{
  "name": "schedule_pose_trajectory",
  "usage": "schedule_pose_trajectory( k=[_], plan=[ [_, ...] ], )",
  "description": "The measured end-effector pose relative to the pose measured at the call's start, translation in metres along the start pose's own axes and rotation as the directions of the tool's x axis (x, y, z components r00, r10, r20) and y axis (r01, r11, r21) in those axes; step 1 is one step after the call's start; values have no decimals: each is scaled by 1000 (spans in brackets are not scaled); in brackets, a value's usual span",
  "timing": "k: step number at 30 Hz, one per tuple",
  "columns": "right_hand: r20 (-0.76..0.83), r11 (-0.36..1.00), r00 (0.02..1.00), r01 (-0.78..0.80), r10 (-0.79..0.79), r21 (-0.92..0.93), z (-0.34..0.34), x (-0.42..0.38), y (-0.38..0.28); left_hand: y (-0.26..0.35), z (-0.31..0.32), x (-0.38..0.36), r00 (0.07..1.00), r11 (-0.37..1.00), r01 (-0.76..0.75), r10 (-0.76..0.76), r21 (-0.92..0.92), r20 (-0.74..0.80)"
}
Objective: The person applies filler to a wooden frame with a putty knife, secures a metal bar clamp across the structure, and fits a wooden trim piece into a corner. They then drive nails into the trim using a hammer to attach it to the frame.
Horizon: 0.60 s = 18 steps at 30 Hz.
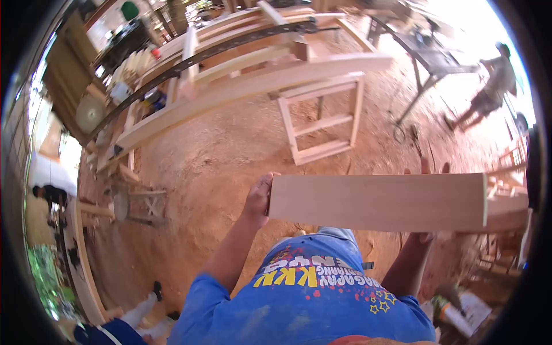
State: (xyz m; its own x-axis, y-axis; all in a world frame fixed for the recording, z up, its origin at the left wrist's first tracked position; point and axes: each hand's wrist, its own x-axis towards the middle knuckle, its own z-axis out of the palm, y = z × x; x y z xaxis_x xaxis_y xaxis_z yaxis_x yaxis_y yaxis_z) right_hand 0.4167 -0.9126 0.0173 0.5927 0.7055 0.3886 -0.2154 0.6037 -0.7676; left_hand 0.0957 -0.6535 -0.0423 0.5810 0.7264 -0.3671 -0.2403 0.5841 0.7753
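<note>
I hold a flat, pale wooden board (379,201) level in front of my body, above my blue printed shirt. My left hand (258,198) grips its left end, thumb on top. My right hand (432,233) holds the board further right from underneath, mostly hidden by the wood; fingertips show over its far edge. Below lies a sawdust-covered floor (213,167).
A square wooden frame (322,118) stands on the floor ahead. Long planks (241,89) rest on supports behind it. A metal-legged table (428,63) stands at upper right, with a person (491,86) beside it. Another person's legs (138,313) show at lower left.
</note>
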Motion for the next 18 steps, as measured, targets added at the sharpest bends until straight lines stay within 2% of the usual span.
schedule_pose_trajectory(
  k=[1,4,5,7,9,10,11,14,16,17,18],
  plan=[
    [15,999,999,-33,33,-19,22,24,13,4,-16,0,998,999,33,-33,-1,-51],
    [53,947,955,-296,291,126,-41,38,98,13,-51,-2,965,994,87,-101,-65,-242],
    [71,901,923,-385,378,200,-61,39,127,12,-74,2,974,994,38,-60,-103,-220],
    [88,836,881,-470,465,283,-16,61,166,12,-131,15,984,986,-52,23,-160,-177],
    [68,776,829,-546,555,317,29,93,194,48,-136,16,970,964,-153,104,-218,-221],
    [71,768,821,-557,566,315,43,111,213,63,-140,20,960,950,-199,139,-242,-245],
    [72,760,813,-569,578,314,56,131,232,74,-153,26,973,913,-191,127,-361,-192],
    [146,727,781,-620,607,295,95,199,277,109,-140,59,923,859,-383,339,-340,-183],
    [204,719,769,-639,606,273,112,243,306,134,-133,90,898,864,-424,365,-270,-245],
    [284,735,768,-636,574,234,119,267,318,144,-134,104,887,869,-436,372,-234,-272],
    [284,719,751,-657,596,228,125,285,331,151,-137,116,876,871,-444,372,-211,-308]
  ],
)
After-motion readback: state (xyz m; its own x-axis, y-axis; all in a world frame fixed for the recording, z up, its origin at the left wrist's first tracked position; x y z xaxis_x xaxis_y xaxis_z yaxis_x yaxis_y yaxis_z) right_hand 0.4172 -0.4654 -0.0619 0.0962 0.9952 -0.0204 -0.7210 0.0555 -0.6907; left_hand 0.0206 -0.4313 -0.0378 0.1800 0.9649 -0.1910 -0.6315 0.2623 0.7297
